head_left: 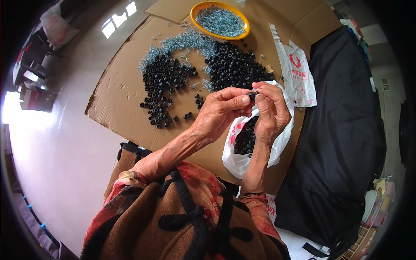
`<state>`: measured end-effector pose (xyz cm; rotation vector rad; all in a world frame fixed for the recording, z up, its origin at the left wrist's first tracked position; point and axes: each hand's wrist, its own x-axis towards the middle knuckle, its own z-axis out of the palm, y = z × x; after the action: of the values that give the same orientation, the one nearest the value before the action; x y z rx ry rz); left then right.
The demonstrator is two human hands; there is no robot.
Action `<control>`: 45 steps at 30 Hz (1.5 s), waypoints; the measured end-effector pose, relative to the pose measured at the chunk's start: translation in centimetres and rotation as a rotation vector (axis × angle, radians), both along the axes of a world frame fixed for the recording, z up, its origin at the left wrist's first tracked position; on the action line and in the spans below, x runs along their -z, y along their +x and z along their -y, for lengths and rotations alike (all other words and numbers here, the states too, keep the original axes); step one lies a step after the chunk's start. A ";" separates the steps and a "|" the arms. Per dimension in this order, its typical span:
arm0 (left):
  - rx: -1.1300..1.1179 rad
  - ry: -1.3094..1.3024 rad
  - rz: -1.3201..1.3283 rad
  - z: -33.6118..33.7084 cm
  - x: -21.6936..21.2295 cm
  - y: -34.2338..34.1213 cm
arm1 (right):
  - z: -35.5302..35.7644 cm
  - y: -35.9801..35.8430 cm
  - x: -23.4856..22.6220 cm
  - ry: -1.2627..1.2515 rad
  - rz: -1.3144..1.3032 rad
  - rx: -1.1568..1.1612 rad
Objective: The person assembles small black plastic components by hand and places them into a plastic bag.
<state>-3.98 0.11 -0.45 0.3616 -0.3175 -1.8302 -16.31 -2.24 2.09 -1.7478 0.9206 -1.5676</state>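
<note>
L hand (223, 108) clamps 1 small blk. round cap (251, 96), R hand (271, 108) fingertips meeting it (grip unclear), near wht. plastic bag (233, 163) w/ blk. caps (245, 139).

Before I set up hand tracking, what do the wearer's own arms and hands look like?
Left hand and right hand: both bare, no gloves, no cables seen. Forearms bare up to the sleeves. Left sleeve and right sleeve: patterned cloth, mostly red with paler and dark patches. Over them, a brown garment with black trim.
</note>
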 end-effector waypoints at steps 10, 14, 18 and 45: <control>0.004 0.001 0.002 -0.1 0.1 0.1 | -0.6 -0.1 -0.1 -0.182 -0.239 0.097; 0.009 0.009 0.012 -0.3 0.1 0.1 | -0.7 -0.4 0.2 -0.158 -0.241 0.060; 0.009 0.034 0.026 -0.5 0.2 0.0 | -1.0 -0.6 0.1 -0.127 -0.244 0.056; 0.037 0.030 0.027 -0.6 0.9 -0.3 | -0.8 -1.2 1.4 0.132 0.037 -0.062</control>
<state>-4.25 0.67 -1.35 0.4042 -0.3175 -1.8689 -17.51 -1.47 0.67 -1.6344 0.9223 -1.4613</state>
